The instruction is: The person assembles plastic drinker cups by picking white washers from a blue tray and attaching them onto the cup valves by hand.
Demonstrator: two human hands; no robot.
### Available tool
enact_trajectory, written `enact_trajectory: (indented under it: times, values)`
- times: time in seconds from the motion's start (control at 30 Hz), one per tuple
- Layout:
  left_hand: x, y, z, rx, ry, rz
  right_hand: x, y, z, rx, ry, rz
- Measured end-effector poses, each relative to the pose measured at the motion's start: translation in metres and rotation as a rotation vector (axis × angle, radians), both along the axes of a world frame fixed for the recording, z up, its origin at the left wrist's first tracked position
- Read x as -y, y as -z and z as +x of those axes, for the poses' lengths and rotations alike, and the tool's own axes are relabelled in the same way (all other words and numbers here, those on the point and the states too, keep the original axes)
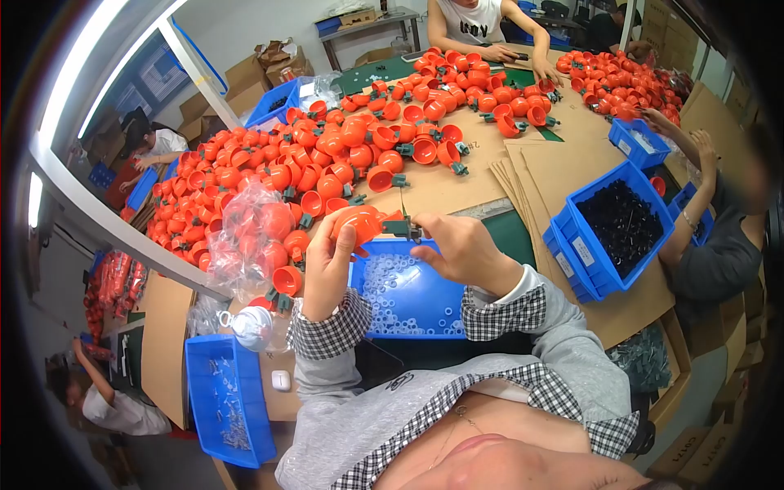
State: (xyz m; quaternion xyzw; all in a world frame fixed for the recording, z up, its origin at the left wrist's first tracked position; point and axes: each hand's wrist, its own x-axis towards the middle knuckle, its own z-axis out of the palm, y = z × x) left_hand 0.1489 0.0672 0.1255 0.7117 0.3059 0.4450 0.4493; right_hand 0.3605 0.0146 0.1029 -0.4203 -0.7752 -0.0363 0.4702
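My left hand [331,265] is closed around an orange cup [357,226], held on its side above a blue bin of washers. A dark green fitting [398,228] sticks out from the cup's right side. On that fitting's end are the thumb and fingers of my right hand [461,249]; whether they also pinch a small part, I cannot make out. Below both hands, the blue bin [416,290] contains many small translucent washers [388,282]. A large heap of similar orange cups [327,147] with green fittings spreads beyond my hands.
A blue bin of small black parts [616,216] stands right. At lower left are a blue bin [265,445] with small clear pieces, a white earbud case [281,380] and a clear bottle [251,327]. Plastic bags [245,237] lie against the heap. Other people sit around the table.
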Motion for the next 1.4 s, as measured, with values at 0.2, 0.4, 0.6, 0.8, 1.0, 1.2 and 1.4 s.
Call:
enact_trajectory:
  times: [0.2, 0.4, 0.6, 0.8, 1.0, 1.2, 1.4]
  values:
    - [0.002, 0.004, 0.003, -0.031, -0.032, 0.014, -0.004, 0.003, 0.000, 0.020, 0.026, 0.047]
    - [-0.001, 0.006, 0.003, -0.002, -0.037, -0.009, -0.005, 0.009, 0.000, -0.224, -0.080, -0.290]
    - [-0.001, 0.006, 0.003, -0.078, -0.008, -0.112, 0.013, 0.008, -0.002, -0.142, -0.082, -0.268]
    - [-0.008, 0.009, -0.008, -0.361, 0.002, -0.176, 0.057, -0.012, 0.027, -0.319, -0.208, -0.640]
    - [-0.089, 0.055, -0.091, -0.941, -0.812, 0.131, 0.108, -0.027, 0.078, -0.399, -0.012, -0.881]
    - [-0.107, 0.080, -0.135, -1.161, -1.014, -0.097, 0.101, -0.051, 0.141, -0.758, 0.126, -1.006]
    - [-0.124, 0.097, -0.132, -1.210, -0.942, -0.386, 0.059, -0.119, 0.304, -1.357, 0.490, -0.423]
